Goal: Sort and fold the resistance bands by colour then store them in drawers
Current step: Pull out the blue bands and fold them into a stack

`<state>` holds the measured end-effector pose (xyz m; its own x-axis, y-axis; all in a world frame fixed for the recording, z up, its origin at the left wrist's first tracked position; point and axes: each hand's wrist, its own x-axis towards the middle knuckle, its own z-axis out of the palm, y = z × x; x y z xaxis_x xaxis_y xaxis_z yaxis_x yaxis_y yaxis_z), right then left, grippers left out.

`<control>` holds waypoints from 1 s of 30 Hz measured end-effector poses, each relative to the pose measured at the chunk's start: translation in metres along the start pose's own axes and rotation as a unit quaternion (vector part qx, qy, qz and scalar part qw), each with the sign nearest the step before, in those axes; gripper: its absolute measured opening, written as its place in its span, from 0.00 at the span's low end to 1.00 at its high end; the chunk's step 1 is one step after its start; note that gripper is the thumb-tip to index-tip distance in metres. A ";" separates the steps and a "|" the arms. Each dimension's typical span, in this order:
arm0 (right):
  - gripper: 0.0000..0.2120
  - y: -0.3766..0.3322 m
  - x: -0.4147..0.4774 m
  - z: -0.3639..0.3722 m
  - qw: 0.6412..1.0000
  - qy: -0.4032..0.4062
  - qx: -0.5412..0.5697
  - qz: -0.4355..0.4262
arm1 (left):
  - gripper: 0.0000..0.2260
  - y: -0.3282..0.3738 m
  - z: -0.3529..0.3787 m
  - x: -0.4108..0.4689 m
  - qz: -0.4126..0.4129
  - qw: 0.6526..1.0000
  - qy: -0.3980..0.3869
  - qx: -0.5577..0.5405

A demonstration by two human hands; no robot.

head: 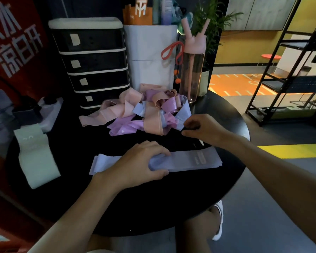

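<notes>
A flat stack of light blue bands [193,160] lies across the near middle of the round black table [153,207]. My left hand [142,161] grips this stack at its middle, thumb under the near edge. Behind it sits a tangled pile of pink, purple and blue bands [144,110]. My right hand [204,127] reaches into the pile's right side and pinches a light blue band [183,114]. A pale green folded stack [36,154] rests at the table's left. The black drawer unit [93,63] with several drawers stands at the back left, all drawers closed.
A white box [151,55] with a red loop band [170,50] hanging on it stands behind the pile. A pink water bottle [193,66] is at its right. A power strip and a dark device [35,110] sit at the left. A black shelf rack [288,70] stands off to the right.
</notes>
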<state>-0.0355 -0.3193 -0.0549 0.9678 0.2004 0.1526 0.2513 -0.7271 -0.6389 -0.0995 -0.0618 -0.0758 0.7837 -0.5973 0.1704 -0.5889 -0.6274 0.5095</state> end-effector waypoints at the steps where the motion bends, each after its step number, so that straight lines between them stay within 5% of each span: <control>1: 0.13 0.001 0.006 0.004 1.000 0.008 -0.014 0.000 | 0.20 -0.001 0.001 0.000 0.002 1.000 0.004 -0.002; 12: 0.04 0.003 0.025 0.021 0.995 0.041 -0.090 -0.009 | 0.19 -0.003 0.003 0.000 -0.002 1.000 0.000 0.016; 21: 0.08 -0.002 -0.015 -0.012 0.993 0.113 0.011 0.023 | 0.18 0.011 -0.008 0.002 -0.013 0.997 -0.047 0.058; 30: 0.06 -0.034 -0.056 -0.033 0.979 0.193 0.063 -0.023 | 0.03 0.054 -0.011 0.039 -0.043 0.981 0.131 -0.138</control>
<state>-0.0977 -0.3275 -0.0165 0.8960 -0.0493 0.4412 0.3143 -0.6314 -0.7089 -0.0986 -0.1134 -0.0323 0.8736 -0.3765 0.3084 -0.4703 -0.4897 0.7342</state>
